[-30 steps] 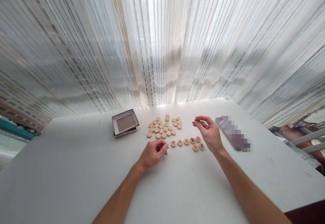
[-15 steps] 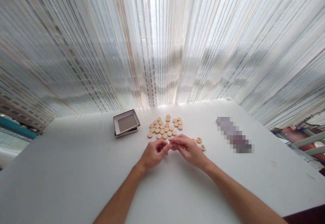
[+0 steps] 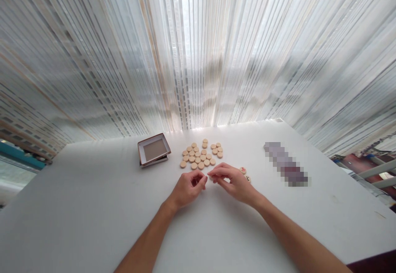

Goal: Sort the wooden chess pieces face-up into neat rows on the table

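Before a striped curtain (image 3: 198, 58), over a white table (image 3: 93, 190), with both hands close together.

Curling the left hand's (image 3: 187, 188) fingers inward, bringing the right hand's (image 3: 236, 186) fingertips near each other; cannot tell whether clamped on anything in either. Beyond, leftward, a shallow open box (image 3: 154, 149); rightward, a pixelated patch (image 3: 284, 163). Just past the hands, plain round pieces (image 3: 197, 154), loosely grouped on the table; beside the right hand, a red-marked disc (image 3: 243, 170) and a dark-marked disc (image 3: 248, 179).
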`<action>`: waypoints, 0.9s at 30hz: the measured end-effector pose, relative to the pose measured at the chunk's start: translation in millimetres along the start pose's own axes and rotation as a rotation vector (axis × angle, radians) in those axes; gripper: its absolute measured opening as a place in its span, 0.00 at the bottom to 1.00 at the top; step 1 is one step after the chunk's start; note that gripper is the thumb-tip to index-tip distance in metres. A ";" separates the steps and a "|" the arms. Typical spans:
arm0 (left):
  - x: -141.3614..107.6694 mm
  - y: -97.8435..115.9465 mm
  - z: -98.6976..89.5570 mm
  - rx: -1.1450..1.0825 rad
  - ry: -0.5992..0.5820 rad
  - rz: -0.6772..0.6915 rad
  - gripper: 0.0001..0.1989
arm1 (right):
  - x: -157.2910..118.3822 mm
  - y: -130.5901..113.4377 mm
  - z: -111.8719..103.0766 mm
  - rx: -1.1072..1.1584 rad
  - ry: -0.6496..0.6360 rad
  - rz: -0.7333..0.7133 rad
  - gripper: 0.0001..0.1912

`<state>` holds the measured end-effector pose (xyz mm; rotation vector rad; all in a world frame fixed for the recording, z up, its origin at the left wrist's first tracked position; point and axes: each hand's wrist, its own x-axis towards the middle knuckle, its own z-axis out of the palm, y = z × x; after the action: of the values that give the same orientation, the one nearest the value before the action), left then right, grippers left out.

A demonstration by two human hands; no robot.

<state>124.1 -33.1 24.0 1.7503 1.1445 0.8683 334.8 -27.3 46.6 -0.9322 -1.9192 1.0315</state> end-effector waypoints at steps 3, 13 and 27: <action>-0.4 -1.1 0.1 0.016 0.011 -0.024 0.16 | 2.1 -3.6 -23.4 -0.080 0.057 0.070 0.09; 0.9 -4.3 1.8 0.022 0.036 -0.041 0.16 | -1.1 -9.8 -65.8 -0.080 -0.046 0.360 0.14; 0.9 -4.1 2.2 0.035 0.029 -0.048 0.16 | -8.0 -9.9 -58.2 -0.300 -0.244 0.377 0.06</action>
<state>124.9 -31.9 19.4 1.7365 1.2230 0.8518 386.0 -18.9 75.9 -1.4367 -2.1927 1.1292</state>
